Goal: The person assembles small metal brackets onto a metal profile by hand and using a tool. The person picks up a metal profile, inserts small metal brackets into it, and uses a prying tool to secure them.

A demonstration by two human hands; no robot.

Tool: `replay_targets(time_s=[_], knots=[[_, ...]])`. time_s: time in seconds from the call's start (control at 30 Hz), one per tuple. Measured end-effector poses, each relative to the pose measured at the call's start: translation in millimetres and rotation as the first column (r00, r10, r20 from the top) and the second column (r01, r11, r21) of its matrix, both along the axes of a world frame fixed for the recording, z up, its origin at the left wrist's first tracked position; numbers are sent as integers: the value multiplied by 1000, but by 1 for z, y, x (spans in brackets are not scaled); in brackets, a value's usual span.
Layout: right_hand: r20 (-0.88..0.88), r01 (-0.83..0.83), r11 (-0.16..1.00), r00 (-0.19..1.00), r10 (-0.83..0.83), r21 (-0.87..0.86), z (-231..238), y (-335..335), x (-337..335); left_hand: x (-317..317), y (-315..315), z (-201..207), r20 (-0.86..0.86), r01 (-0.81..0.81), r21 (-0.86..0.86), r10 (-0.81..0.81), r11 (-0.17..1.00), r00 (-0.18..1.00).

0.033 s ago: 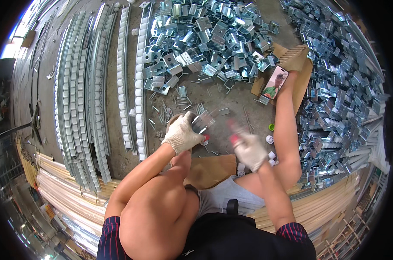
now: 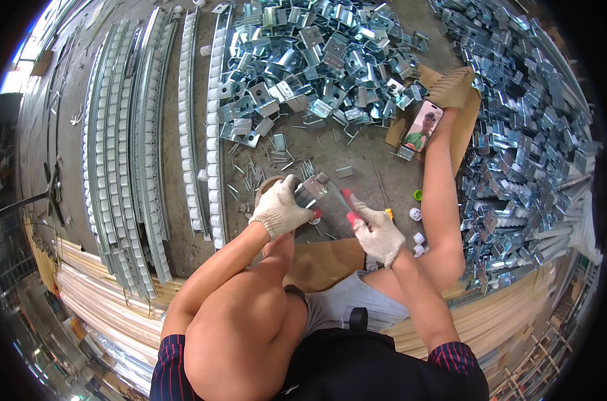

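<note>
My left hand [image 2: 276,208], in a white knit glove, is closed on a small shiny metal bracket [image 2: 309,194] beside my left foot. A white roller [image 2: 317,219] shows just below its red fingertip. My right hand [image 2: 379,235], gloved the same way, is wrapped round a hammer [image 2: 342,200]. The hammer's head reaches the bracket's upper end; whether they touch I cannot tell. A bit of yellow at its other end shows past my knuckles. Loose metal pins [image 2: 252,175] lie on the floor beyond my left hand.
A big heap of metal brackets [image 2: 317,67] lies ahead, another [image 2: 517,154] along the right. Roller tracks [image 2: 213,134] with white rollers run along the left. A phone [image 2: 422,125] leans by my right foot on cardboard [image 2: 470,127]. More cardboard [image 2: 323,264] lies between my legs.
The right hand, smeared by motion before, has shifted slightly left and now shows clearly, with the hammer's head at the bracket. My left hand stays in place on the bracket.
</note>
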State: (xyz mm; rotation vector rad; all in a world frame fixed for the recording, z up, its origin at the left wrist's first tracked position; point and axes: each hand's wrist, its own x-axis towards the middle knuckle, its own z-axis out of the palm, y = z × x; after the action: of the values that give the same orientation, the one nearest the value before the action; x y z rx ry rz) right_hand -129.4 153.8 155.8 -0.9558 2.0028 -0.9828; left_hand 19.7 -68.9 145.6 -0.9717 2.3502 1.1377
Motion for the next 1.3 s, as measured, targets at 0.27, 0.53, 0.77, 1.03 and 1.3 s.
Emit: replay_targets(time_s=[0.27, 0.53, 0.77, 1.03, 1.3], knots=[[114, 360, 898, 911, -397, 254, -44, 18, 1, -5, 8, -7, 15, 55, -262, -52, 963, 999], [-382, 354, 858, 901, -206, 373, -93, -6, 52, 83, 1, -25, -102, 50, -340, -90, 939, 991], [-353, 358, 921, 850, -390, -153, -51, -59, 52, 227, 79, 53, 61, 76, -15, -75, 997, 995], [174, 29, 976, 983, -68, 216, -57, -120, 23, 249, 114, 60, 120, -400, 171, 384, 900, 915], [177, 97, 988, 981, -75, -117, -131, -112, 22, 302, 28, 19, -212, -734, 556, 787, -390, -579]])
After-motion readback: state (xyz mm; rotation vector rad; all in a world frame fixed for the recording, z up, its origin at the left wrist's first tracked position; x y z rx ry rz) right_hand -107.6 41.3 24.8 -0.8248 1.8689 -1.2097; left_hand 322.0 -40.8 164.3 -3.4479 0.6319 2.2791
